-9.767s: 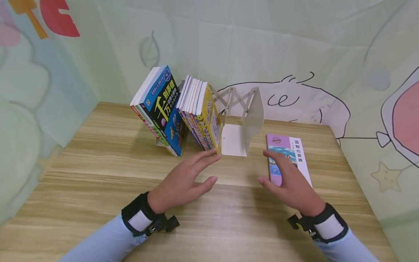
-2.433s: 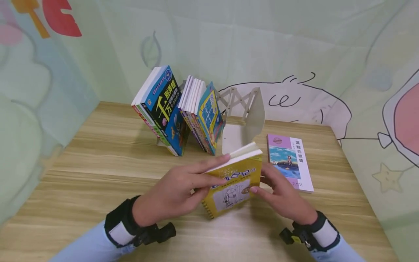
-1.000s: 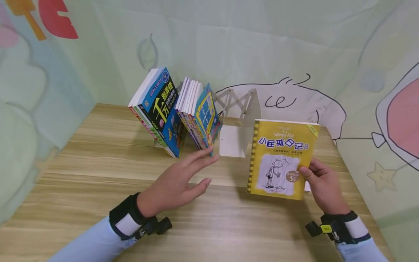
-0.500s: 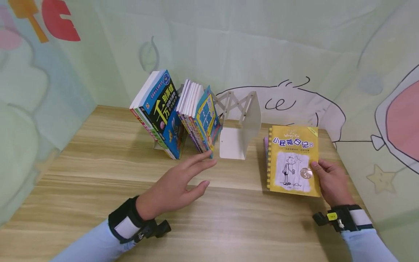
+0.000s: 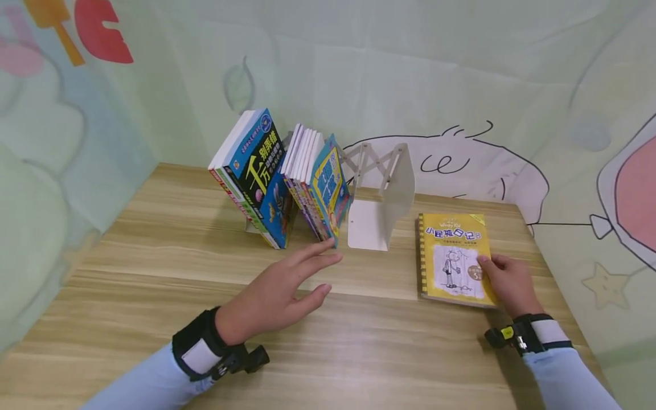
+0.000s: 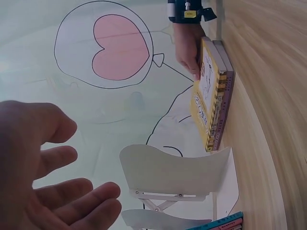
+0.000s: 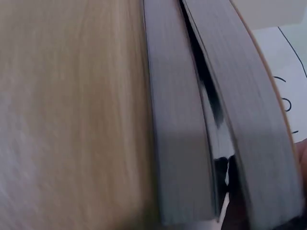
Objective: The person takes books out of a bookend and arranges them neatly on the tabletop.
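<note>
In the head view, my right hand pinches the lower right edge of a yellow comic-style book, thumb on its cover. That book lies over another book, whose purplish spine shows beneath it in the left wrist view. A narrow gap parts the page edges of the upper book and the lower book near my fingers. My left hand hovers with relaxed fingers and holds nothing. Its fingertips are near the foot of a blue-covered book, which leans at the end of a row of thin books.
A white metal expanding bookend stands behind, right of the row. Larger books lean at the left. All stand on a wooden table, with printed fabric walls behind and at the sides.
The yellow book, earlier held in both hands, has moved right and been lowered onto the purple book. It came off the row, exposing the blue cover. My left hand returned near the row.
</note>
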The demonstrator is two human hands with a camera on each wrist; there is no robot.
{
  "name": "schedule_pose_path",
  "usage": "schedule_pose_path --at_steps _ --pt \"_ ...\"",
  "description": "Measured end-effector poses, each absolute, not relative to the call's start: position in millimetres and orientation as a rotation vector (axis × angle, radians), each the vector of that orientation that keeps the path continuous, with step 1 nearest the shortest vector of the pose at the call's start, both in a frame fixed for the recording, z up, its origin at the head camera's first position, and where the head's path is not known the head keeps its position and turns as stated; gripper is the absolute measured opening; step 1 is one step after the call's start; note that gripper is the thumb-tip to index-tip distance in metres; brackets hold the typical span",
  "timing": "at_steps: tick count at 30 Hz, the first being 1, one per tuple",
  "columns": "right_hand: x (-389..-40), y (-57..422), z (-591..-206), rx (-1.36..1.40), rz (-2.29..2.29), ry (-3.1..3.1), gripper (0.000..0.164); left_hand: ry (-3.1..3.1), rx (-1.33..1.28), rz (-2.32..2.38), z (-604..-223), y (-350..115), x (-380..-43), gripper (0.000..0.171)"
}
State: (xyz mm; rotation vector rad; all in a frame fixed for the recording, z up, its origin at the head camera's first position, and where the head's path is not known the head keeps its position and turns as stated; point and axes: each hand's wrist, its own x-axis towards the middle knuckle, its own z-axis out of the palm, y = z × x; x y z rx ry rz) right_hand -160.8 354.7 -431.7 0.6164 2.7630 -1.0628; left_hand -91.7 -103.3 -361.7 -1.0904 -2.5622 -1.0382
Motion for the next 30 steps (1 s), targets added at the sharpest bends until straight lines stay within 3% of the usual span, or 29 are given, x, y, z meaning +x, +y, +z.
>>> schedule_pose_path --at_steps 30 --pt "-173 361 -419 0.473 -0.76 2.73 0.08 -2.665 -1.078 -0.998 -367 -104 -92 0.043"
